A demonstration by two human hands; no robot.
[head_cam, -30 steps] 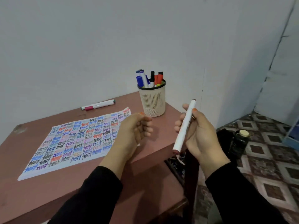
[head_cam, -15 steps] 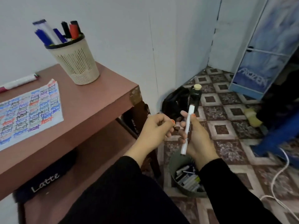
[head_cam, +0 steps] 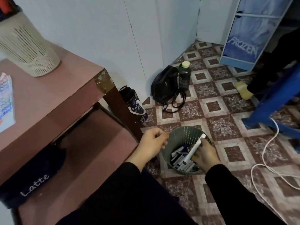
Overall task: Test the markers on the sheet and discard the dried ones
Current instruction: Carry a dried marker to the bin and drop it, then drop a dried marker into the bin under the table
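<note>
Now your right hand [head_cam: 205,154] grips the slim white plastic marker [head_cam: 194,150] over the round grey-green slatted bin [head_cam: 178,133]; your left hand [head_cam: 152,143] is curled, contents unclear. Released crooked, it could strike the rim.

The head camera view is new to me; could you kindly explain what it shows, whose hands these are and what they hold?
There is no machine here. A person wears one camera on the head, so it looks down at their own two hands and black sleeves. The right hand holds a white marker over a grey bin on the floor, which has discarded markers in it. The left hand hovers beside the bin with curled fingers; whether it holds anything I cannot tell. At the left stands the table, with a cream pen holder and the test sheet on it.
</note>
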